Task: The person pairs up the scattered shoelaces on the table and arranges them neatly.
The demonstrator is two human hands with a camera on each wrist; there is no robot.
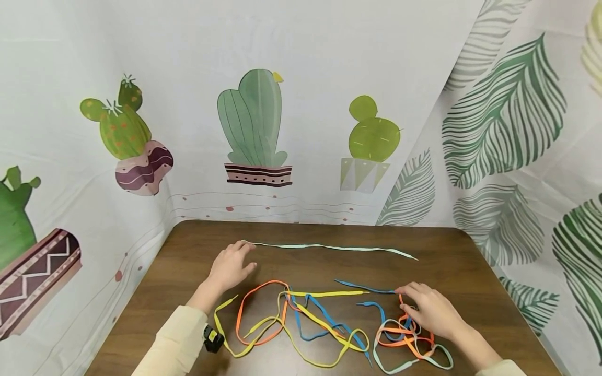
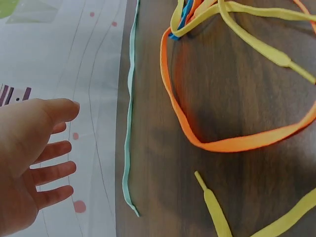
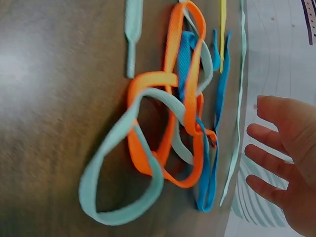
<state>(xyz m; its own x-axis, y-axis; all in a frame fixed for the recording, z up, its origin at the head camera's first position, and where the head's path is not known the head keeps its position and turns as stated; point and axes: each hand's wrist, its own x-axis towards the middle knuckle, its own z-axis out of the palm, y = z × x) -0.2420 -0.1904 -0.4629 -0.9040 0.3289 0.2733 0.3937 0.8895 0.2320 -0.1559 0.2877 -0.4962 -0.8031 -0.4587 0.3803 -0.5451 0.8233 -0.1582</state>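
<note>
A pale mint shoelace lies stretched nearly straight along the far side of the table. My left hand is by its left end, fingers loosely extended; the left wrist view shows a gap between hand and lace. Nearer me, a yellow shoelace and an orange shoelace lie in a loose tangle with blue ones. Over at the right, my right hand hovers by a second tangle, its fingers apart and nothing held. That tangle mixes an orange shoelace, a pale grey-green shoelace and a blue shoelace.
The brown wooden table meets a hanging cloth printed with cacti and leaves at its back and sides. A small black device sits at my left wrist.
</note>
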